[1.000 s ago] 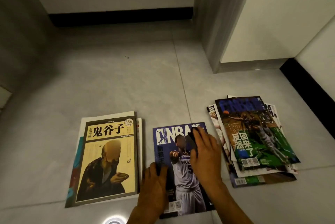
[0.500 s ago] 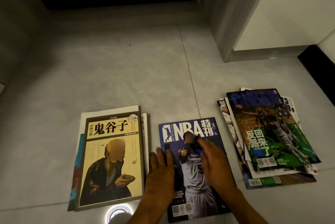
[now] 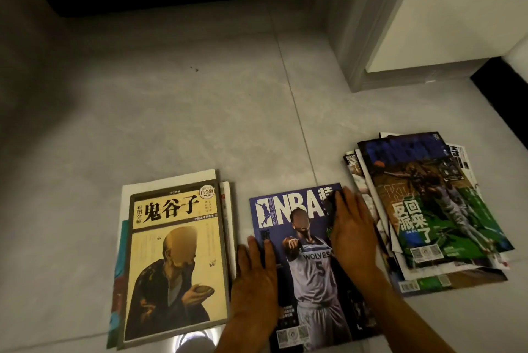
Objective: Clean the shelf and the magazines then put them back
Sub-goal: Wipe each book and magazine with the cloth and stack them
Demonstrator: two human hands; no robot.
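Two hands (image 3: 254, 281), one NBA magazine (image 3: 311, 275), two stacks of magazines (image 3: 434, 209), one dark cloth (image 3: 331, 204)

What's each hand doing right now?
Left hand: open, flat on the NBA magazine.
Right hand: fingers straight, pressing a dark cloth onto it.

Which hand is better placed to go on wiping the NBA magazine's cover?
Right. The right hand lies flat on a dark cloth at the NBA magazine top right; the left hand only presses its left edge, holding it steady.
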